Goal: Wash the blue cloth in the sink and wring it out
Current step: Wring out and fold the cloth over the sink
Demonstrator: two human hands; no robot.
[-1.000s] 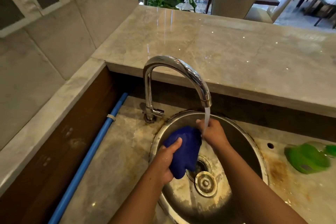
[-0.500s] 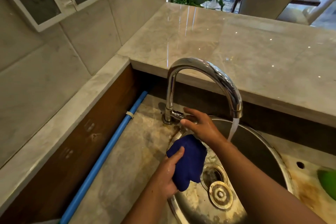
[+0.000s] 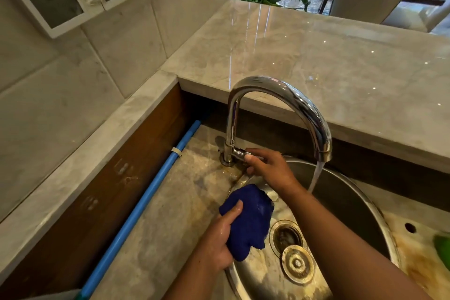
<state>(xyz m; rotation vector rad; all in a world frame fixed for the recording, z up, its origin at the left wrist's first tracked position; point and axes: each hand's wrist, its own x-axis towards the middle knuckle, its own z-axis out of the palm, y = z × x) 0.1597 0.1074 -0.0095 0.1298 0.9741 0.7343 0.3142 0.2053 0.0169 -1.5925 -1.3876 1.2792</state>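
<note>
Left hand (image 3: 219, 238) is gripping the soft, probably water-heavy dark-blue cloth (image 3: 252, 221) mid-bunch at the left rim of the round steel sink (image 3: 341, 192), while right hand (image 3: 270, 168) is pinching the chrome tap lever (image 3: 239, 153) behind it.

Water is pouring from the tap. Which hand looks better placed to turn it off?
Right, probably. The right hand has its fingers pinching the tap handle at the base of the tap, while the left hand grips the blue cloth and is not free.
</note>
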